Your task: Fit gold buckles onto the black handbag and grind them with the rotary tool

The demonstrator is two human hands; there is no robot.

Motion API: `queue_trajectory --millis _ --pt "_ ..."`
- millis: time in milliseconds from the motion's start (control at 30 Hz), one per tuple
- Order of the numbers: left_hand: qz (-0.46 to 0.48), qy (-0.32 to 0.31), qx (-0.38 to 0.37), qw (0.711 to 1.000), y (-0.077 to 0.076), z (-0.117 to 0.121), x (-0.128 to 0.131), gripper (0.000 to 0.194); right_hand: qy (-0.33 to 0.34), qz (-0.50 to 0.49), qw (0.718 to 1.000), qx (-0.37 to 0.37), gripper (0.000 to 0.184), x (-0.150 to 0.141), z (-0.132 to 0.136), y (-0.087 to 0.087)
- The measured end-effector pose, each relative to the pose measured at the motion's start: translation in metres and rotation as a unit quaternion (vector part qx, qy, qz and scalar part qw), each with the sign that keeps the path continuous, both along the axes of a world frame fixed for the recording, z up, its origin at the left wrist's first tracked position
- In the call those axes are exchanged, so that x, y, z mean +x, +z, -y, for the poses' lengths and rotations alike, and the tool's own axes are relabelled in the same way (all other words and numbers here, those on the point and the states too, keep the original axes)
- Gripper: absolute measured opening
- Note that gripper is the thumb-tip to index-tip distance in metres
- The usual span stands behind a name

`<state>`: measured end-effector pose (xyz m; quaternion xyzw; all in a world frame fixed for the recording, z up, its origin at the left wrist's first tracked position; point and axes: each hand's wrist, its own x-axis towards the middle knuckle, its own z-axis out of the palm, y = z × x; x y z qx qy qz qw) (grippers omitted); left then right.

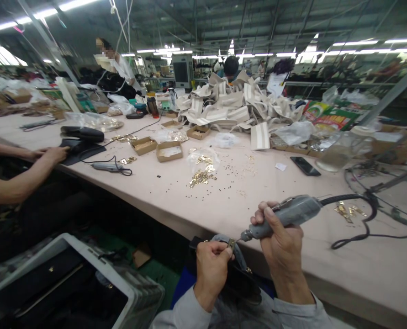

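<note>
My right hand (pixel 280 242) is wrapped round a grey electric screwdriver (pixel 288 214), its tip pointing left at a small gold metal fitting (pixel 231 242). My left hand (pixel 212 262) pinches that fitting against a dark bag strap (pixel 239 269) lying over my lap at the table's near edge. The screwdriver's black cable (pixel 364 208) loops away over the table to the right.
On the pale table (pixel 176 192) lie gold fittings (pixel 201 176), small cardboard boxes (pixel 169 151), a black phone (pixel 305 165) and a heap of striped cloth pieces (pixel 230 107). A co-worker's arms (pixel 25 176) rest at the left by a black bag (pixel 81 133). A white crate (pixel 69 283) stands below.
</note>
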<state>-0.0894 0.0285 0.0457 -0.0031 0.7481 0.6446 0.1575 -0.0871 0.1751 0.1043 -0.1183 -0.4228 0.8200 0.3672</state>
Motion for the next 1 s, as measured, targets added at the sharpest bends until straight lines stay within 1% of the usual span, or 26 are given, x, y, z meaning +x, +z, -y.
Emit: queue_trajectory --millis 133,267,433,567,767,1000 --pt "-0.004 -0.003 0.014 1.000 -0.0030 -0.0006 0.0015 0.019 0.001 -0.004 1.000 0.003 0.038 0.0005 0.0021 -0.0008" --pt "0.001 0.003 0.029 1.000 -0.0011 -0.0016 0.0021 0.018 0.004 -0.002 1.000 -0.001 0.039 0.0010 0.0028 -0.0011" --pt "-0.002 0.001 0.017 1.000 -0.0003 -0.0033 0.0021 0.020 0.003 -0.009 1.000 -0.011 0.040 0.0006 0.0043 -0.0010" --pt "0.001 0.002 0.034 0.999 -0.0032 -0.0041 0.0029 0.020 0.002 -0.002 1.000 -0.011 0.039 -0.0002 0.0050 -0.0015" --pt "-0.003 0.005 0.020 1.000 -0.0054 -0.0030 0.0017 0.020 0.006 -0.006 1.000 -0.010 0.040 -0.0013 0.0066 -0.0037" --pt "-0.001 -0.003 0.022 1.000 -0.0053 -0.0033 0.0010 0.021 0.007 0.005 1.000 -0.012 0.041 -0.0011 0.0091 -0.0056"
